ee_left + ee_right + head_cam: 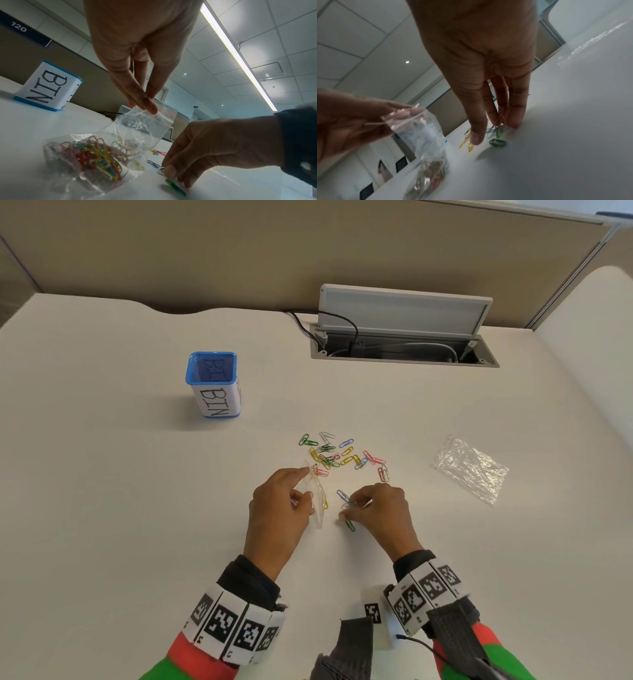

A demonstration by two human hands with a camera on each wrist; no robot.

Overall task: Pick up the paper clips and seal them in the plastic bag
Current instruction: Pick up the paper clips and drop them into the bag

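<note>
left hand pinching the open plastic bag part-filled with clips, right hand pinching paper clips off the surface, loose pile just beyond

A white paper label wrapped round the blue mesh bin carries hand-lettered "BIN", running sideways. In the left wrist view, behind that bin, a dark wall sign reads "120" in white.

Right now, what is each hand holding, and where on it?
The left hand pinches the plastic bag by its open top edge. The right hand pinches a few paper clips between its fingertips, just above the table.
</note>
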